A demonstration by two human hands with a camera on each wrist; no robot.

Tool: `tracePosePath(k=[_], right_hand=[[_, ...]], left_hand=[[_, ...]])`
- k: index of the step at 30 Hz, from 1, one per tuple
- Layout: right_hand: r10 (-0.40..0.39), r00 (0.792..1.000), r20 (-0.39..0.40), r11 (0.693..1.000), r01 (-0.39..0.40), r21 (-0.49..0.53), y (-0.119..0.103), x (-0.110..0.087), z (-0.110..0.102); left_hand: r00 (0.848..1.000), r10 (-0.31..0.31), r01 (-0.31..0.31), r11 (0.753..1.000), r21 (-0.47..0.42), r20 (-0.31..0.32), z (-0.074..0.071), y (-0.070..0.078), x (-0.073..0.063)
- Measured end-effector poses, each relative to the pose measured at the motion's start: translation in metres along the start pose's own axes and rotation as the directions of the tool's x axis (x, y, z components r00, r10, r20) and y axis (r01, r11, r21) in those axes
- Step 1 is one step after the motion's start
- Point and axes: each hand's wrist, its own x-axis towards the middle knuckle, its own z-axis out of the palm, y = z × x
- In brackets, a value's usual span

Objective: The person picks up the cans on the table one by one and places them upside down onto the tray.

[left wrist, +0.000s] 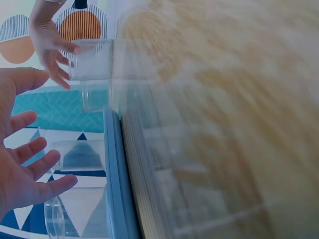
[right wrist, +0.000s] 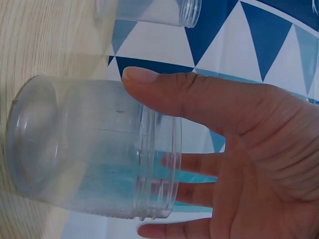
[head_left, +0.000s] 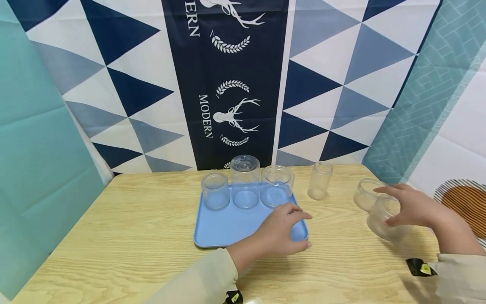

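Observation:
My right hand [head_left: 417, 207] is spread around the mouth of a clear, wide jar [right wrist: 94, 149] with a threaded rim. Its thumb lies along one side of the jar, and straight fingers show behind the rim. In the right wrist view the jar's base is at the wooden tabletop. Just behind it stands another clear jar [head_left: 364, 198], partly hidden by the hand. Over the front right part of the blue tray [head_left: 243, 230], my left hand [head_left: 282, 232] hovers with fingers apart and nothing in them. A small jar [head_left: 215, 192], a tall jar [head_left: 245, 181] and a wide jar [head_left: 277, 188] stand along the tray's back.
A slim clear jar [head_left: 320, 180] stands on the table between the tray and the right-hand jars. Patterned cloth [head_left: 231, 84] hangs behind the table's back edge, with teal cloth [head_left: 41, 147] at the left. The wooden tabletop [head_left: 133, 236] extends left and in front of the tray.

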Motion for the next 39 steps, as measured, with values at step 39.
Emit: tracePosePath(k=[39], right_hand=[[-0.059, 0.998, -0.010, 0.998, 0.059, -0.002, -0.021, -0.003, 0.003]], left_hand=[[0.986, -0.162, 0.125, 0.877, -0.465, -0.042, 0.026, 0.012, 0.024]])
